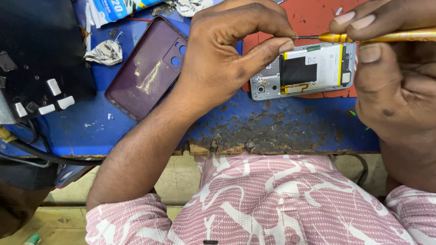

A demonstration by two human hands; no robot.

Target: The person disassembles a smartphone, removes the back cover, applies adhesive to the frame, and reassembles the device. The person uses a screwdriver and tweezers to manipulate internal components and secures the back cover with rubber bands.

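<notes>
Two hands are up over the table (136,131) as we look down, and both of ours are busy with one small tool. Our right hand (395,77) is closed around a screwdriver (386,36) with a yellow-gold handle, held nearly level, thumb underneath and fingertips on top. Our left hand (227,54) comes in from the other side with thumb and forefinger pinched together right at the thin metal tip of that screwdriver; whether anything tiny sits between those fingertips we cannot tell. Directly below the tip lies an opened phone (304,72), back removed, its white battery and a black patch of film showing inside a silver frame. It rests on a red mat (313,18) laid over the blue, badly chipped table, and the near edge of the table is worn down to bare wood. Off to our left, well apart from the phone, the purple back cover (145,68) lies inner face up, camera cutouts visible. Beside it sits a crumpled scrap of cloth (105,52), and farther left a black device (41,59) with pale keys. Our pink patterned shirt (272,199) fills the bottom of the view.
</notes>
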